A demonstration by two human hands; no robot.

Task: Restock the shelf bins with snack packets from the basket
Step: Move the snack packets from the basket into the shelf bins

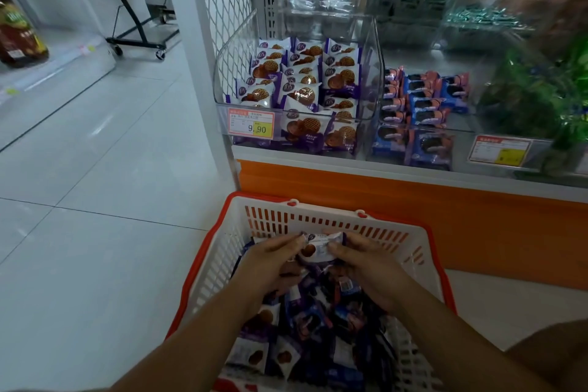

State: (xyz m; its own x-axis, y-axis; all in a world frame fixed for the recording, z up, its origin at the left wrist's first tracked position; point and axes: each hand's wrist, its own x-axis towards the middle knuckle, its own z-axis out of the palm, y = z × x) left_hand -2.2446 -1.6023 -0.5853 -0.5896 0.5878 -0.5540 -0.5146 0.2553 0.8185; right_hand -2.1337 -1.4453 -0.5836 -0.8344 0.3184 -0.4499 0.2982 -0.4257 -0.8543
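Both hands are down in the basket [321, 220], close together, each pinching one end of a single packet [318, 247]. The left hand [273, 264] grips its left edge and the right hand [366, 264] its right edge, fingers curled round it. The packet is white and purple with a round brown biscuit pictured on it. It is held just above the heap [318, 328] of purple and blue packets that fills the basket. The basket is white with an orange rim and stands on the floor [95, 200], tight against the shelf's orange base [445, 210]. On the shelf straight ahead, a clear bin [229, 52] holds rows of purple packs [340, 76] like the held one, with a price tag [251, 124] reading 9.90 on its front. The next bin to the right holds blue packs [424, 105], and further right lie green packs [537, 89], blurred. A black wheeled rack [136, 38] stands well apart at upper left.
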